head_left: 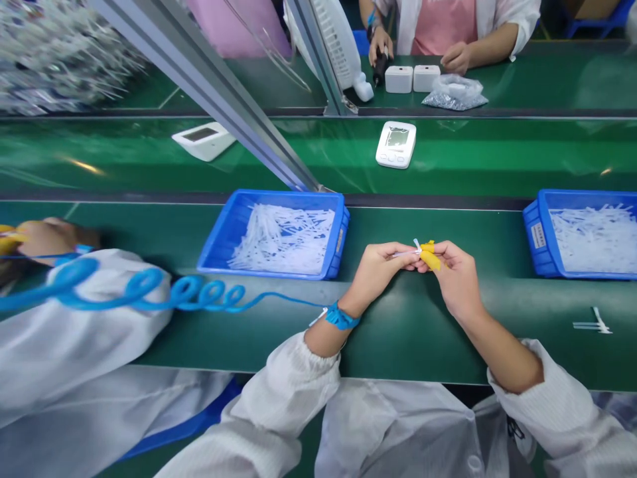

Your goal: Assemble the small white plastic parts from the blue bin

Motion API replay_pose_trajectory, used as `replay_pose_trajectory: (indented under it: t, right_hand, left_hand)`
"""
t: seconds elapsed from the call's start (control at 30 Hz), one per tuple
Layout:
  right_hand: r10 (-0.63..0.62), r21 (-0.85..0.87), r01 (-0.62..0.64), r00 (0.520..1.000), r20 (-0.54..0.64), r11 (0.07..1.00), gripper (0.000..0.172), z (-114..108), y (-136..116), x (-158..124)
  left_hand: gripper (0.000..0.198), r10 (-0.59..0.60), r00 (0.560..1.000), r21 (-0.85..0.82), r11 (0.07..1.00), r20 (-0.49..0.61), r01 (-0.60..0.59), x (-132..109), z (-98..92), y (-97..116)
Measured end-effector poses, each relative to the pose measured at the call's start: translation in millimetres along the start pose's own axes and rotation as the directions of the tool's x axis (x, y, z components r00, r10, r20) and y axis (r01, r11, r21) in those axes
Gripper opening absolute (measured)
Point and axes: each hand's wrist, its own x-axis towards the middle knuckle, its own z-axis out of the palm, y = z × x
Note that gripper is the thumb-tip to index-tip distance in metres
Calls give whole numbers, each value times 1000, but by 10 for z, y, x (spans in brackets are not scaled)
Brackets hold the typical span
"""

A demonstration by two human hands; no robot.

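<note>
My left hand (377,271) and my right hand (458,277) meet above the green table, fingertips nearly touching. Between them is a small, thin white plastic piece (417,247), pinched by my left fingers; its exact kind is too small to make out. Yellow finger cots (430,260) cover the thumb and a finger of my right hand, which is closed at the piece's other end. A blue wrist strap (342,317) with a coiled blue cord circles my left wrist. Left of my hands stands a blue bin (342,255) full of thin white plastic pieces (288,239).
Another blue bin (540,259) of white pieces stands at right, near a few loose white pieces (597,325). Two white monitors with screens (397,145) (204,141) lie on the green belt. A metal post (223,86) slants overhead. Co-workers sit left and opposite.
</note>
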Motion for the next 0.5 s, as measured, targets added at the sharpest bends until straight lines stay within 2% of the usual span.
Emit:
replay_pose_trajectory:
  t: [0.1, 0.2, 0.27, 0.37, 0.43, 0.5]
  right_hand:
    - [49, 51, -49, 999, -9, 998, 30, -29, -28, 29]
    - [99, 112, -97, 995, -15, 989, 34, -36, -53, 46]
    - [123, 128, -120, 992, -14, 984, 37, -30, -70, 44]
    - [147, 135, -145, 989, 1, 980, 38, -25, -86, 34]
    - [154, 134, -155, 988, 20, 979, 36, -35, -86, 32]
    - [134, 103, -137, 990, 36, 985, 34, -56, -78, 37]
  left_hand:
    - [37, 10, 1000, -6, 1000, 17, -10, -4, -10, -31]
    - [46, 130, 991, 51, 990, -33, -128, -28, -25, -40]
    - [36, 251, 967, 183, 954, -46, -239, -48, -38, -19]
    - [14, 390, 921, 363, 858, 1, -363, -69, -57, 24]
    - [14, 401, 916, 379, 849, -5, -369, -75, -58, 39]
    - [17, 344, 938, 322, 893, -40, -314, -77, -49, 36]
